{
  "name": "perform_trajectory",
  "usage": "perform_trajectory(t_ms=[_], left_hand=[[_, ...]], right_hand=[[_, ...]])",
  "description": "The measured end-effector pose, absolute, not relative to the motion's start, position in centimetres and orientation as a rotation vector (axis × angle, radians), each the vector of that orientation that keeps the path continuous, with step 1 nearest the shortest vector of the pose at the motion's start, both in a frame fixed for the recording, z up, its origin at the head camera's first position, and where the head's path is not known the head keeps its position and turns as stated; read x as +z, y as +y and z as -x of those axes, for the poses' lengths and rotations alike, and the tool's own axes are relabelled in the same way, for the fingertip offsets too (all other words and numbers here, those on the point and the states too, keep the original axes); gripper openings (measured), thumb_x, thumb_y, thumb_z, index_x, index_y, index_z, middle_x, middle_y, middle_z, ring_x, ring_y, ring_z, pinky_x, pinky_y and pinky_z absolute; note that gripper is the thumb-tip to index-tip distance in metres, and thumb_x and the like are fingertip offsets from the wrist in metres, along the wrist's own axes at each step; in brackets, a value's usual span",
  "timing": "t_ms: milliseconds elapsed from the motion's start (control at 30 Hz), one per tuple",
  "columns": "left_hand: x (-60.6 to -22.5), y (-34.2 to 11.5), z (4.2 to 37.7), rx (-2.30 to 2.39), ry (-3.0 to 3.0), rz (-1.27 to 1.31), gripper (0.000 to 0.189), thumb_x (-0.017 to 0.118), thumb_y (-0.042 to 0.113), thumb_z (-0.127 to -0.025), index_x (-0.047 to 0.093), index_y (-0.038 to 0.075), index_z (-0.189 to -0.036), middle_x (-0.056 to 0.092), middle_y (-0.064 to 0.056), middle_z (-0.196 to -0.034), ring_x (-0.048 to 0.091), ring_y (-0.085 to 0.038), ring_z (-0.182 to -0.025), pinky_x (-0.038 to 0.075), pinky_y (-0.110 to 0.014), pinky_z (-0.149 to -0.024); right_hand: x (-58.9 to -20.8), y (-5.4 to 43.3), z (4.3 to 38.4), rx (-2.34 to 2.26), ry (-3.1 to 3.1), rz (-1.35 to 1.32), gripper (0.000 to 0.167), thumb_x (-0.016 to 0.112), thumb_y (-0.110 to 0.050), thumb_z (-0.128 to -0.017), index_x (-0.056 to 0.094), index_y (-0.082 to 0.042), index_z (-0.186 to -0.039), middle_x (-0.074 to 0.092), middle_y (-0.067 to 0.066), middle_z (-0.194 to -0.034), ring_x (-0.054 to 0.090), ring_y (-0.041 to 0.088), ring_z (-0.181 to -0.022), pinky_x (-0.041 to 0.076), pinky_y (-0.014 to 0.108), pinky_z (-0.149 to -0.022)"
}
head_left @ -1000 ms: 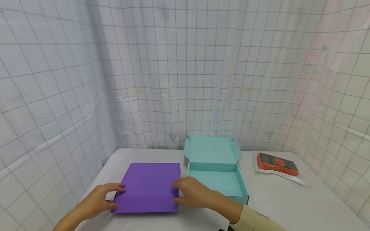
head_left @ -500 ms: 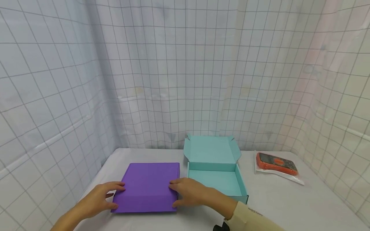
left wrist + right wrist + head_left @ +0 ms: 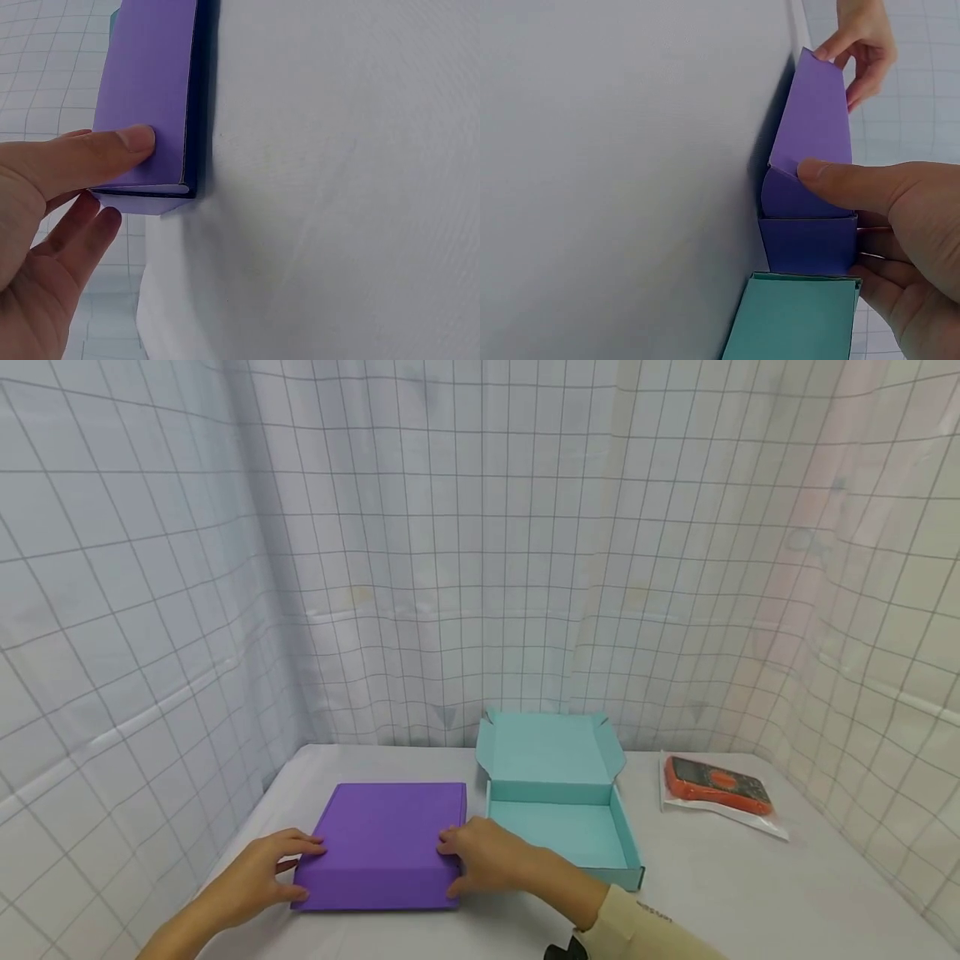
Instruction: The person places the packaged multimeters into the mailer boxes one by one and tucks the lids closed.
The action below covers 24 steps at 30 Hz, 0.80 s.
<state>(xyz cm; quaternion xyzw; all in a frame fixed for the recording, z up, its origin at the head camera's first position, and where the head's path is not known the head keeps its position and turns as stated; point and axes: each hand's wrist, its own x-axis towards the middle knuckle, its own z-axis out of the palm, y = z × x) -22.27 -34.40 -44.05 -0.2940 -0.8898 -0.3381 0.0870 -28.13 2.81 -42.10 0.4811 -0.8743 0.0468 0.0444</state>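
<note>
A purple cardboard box lies on the white-covered table with its lid down and its front flap facing the person. My left hand holds the box's left front corner, thumb on the flap and fingers on the top and left side. At the right front corner, my right hand grips the box likewise, its thumb pressing the flap near its edge. In the right wrist view a side tab shows by that thumb. The flap's lower edge is partly in shadow.
Just right of the purple box stands a teal box with its lid up; nothing shows inside it. A red multimeter in a clear bag lies farther right. Gridded white curtains enclose the table on its back and sides.
The purple box's front flap has tilted down, so the fold between lid and flap now shows clearly. My right hand has moved slightly left, onto the corner; my left has hardly moved.
</note>
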Motion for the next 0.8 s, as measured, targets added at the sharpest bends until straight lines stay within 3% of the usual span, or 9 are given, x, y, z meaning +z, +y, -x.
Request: perform_trajectory(t_ms=[400,667,800], left_hand=[[-44.93,-34.56,22.89,-0.973,-2.572,0.902,0.048,0.093,0.003,-0.066,0.074,0.003,-0.11,0.067,-0.012,-0.116,0.054,0.002,-0.118,0.056,-0.023,-0.088],[-44.86,-34.34,22.94,-1.014,-2.582,0.876,0.048,0.091,-0.002,-0.066,0.072,0.009,-0.108,0.065,-0.012,-0.116,0.052,0.002,-0.116,0.061,-0.04,-0.079],[-44.9,-34.26,23.08,-1.004,-2.568,0.884,0.049,0.091,-0.004,-0.065,0.072,0.01,-0.107,0.065,-0.01,-0.114,0.053,0.002,-0.114,0.061,-0.041,-0.078]], right_hand=[[-42.42,2.56,28.15,0.069,-2.623,-1.478,0.063,0.092,-0.041,-0.079,0.073,-0.01,-0.13,0.065,0.005,-0.134,0.061,0.012,-0.122,0.05,0.025,-0.099],[-42.44,2.53,28.11,0.048,-2.605,-1.463,0.062,0.092,-0.042,-0.079,0.074,-0.011,-0.13,0.066,0.004,-0.133,0.063,0.013,-0.12,0.051,0.026,-0.098],[-42.54,2.61,28.16,0.054,-2.59,-1.454,0.062,0.092,-0.042,-0.078,0.074,-0.011,-0.129,0.067,0.004,-0.132,0.063,0.012,-0.12,0.051,0.025,-0.097]])
